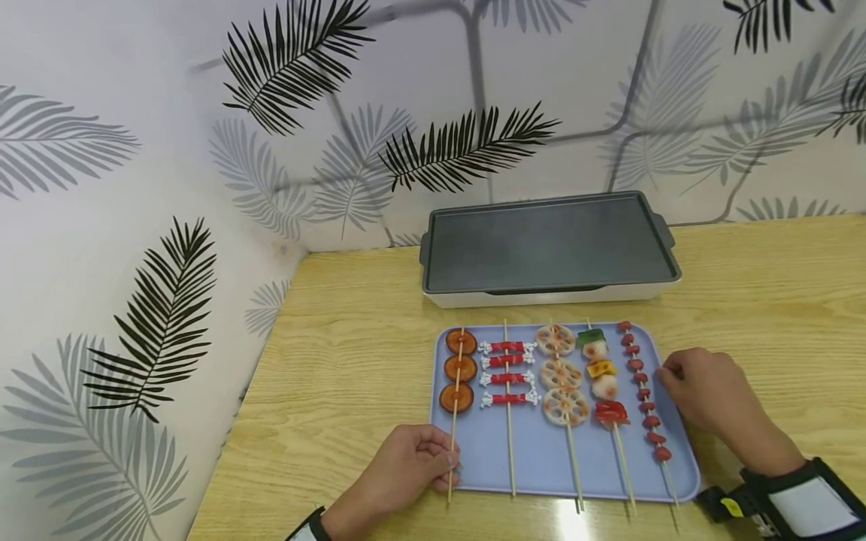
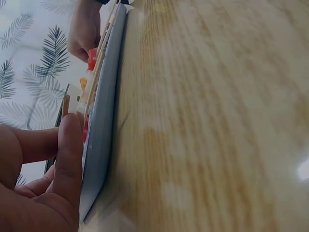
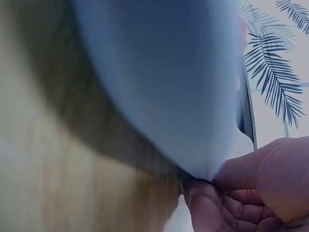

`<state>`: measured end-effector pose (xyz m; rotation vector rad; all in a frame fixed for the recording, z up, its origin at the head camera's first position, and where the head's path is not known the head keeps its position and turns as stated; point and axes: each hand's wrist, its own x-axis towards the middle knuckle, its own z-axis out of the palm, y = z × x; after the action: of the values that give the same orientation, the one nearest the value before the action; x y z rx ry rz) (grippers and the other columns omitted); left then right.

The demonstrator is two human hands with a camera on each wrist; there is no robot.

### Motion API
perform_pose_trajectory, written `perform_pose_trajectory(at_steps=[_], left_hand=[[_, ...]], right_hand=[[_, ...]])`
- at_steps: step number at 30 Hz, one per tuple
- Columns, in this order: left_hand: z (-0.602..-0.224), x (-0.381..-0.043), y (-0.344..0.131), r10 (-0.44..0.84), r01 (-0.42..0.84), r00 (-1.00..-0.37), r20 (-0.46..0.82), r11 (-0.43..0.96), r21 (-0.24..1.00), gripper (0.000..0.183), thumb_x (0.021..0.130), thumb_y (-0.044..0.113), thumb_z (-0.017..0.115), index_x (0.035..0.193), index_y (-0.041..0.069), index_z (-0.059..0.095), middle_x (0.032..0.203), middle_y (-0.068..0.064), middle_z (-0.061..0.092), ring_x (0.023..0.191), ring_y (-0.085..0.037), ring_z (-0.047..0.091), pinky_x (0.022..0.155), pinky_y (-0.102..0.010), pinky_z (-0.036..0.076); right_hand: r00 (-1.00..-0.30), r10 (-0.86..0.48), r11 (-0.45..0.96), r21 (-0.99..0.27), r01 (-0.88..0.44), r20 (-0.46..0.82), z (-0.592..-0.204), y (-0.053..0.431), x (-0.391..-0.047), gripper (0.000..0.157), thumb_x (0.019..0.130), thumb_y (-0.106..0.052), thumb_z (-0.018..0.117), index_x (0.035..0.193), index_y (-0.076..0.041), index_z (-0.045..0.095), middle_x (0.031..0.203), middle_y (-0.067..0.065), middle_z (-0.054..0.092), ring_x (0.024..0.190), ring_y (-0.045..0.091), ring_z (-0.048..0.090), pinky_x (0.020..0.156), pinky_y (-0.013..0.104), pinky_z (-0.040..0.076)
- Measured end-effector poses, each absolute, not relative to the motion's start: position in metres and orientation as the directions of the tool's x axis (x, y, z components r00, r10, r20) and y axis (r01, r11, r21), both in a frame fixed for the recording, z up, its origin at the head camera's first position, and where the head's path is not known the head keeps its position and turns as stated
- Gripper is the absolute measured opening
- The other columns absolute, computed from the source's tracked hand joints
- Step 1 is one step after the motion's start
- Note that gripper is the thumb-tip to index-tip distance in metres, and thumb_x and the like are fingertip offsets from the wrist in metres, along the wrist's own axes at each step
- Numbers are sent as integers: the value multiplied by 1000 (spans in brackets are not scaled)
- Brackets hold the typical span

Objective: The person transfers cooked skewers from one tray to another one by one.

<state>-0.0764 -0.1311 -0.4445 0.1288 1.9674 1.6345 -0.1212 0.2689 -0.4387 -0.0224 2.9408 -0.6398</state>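
A blue tray [image 1: 480, 466] lies on the table bearing several skewers. My left hand [image 1: 414, 458] grips its near left corner, thumb at the rim and fingers curled. The stick of the skewer with brown round slices [image 1: 461, 369] crosses over that thumb. In the left wrist view the thumb [image 2: 70, 159] covers part of the tray's edge. My right hand [image 1: 710, 394] pinches the tray's right rim, and the right wrist view shows thumb and fingers [image 3: 207, 205] meeting there. Next to it lies a skewer of small red pieces [image 1: 639, 377].
Behind the tray stands a dark flat griddle [image 1: 548, 244] on a white base, close to the patterned wall [image 1: 582, 90]. Other skewers carry red-and-white wrapped pieces [image 1: 507, 379], lotus root slices [image 1: 560, 373] and mixed pieces [image 1: 602, 368]. Several stick ends overhang the tray's near edge.
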Motion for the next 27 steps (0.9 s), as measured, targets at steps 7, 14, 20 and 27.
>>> perform_pose_trajectory(at_steps=[7, 14, 20, 27], left_hand=[[-444, -76, -129, 383, -279, -845, -374, 281, 918, 11, 92, 2, 64, 96, -8, 66, 79, -12, 70, 71, -18, 70, 61, -27, 58], [-441, -72, -125, 319, -249, -876, -363, 347, 904, 12, 87, 3, 71, 95, -6, 70, 76, -11, 71, 64, -15, 68, 60, -30, 58], [-440, -74, -123, 328, -146, -893, -308, 437, 888, 17, 84, 3, 74, 97, -8, 69, 74, -7, 71, 61, -14, 67, 56, -25, 56], [-433, -81, -124, 361, -30, -889, -282, 567, 823, 23, 85, 11, 75, 99, -6, 71, 71, 2, 69, 60, -8, 64, 54, -23, 53]], right_hand=[[-991, -47, 909, -418, 10, -125, -439, 267, -122, 21, 91, -10, 63, 86, 10, 68, 67, 7, 59, 59, 20, 50, 50, 31, 39], [-989, -39, 911, -411, 23, -143, -439, 264, -124, 22, 91, -11, 64, 89, 11, 67, 68, 9, 60, 60, 20, 51, 50, 31, 41], [-990, -40, 913, -408, 19, -137, -438, 263, -125, 22, 91, -10, 63, 89, 12, 67, 69, 11, 61, 60, 21, 51, 50, 32, 41], [-992, -44, 915, -403, 8, -120, -441, 265, -124, 23, 91, -11, 64, 88, 11, 67, 67, 8, 59, 59, 20, 50, 49, 31, 39]])
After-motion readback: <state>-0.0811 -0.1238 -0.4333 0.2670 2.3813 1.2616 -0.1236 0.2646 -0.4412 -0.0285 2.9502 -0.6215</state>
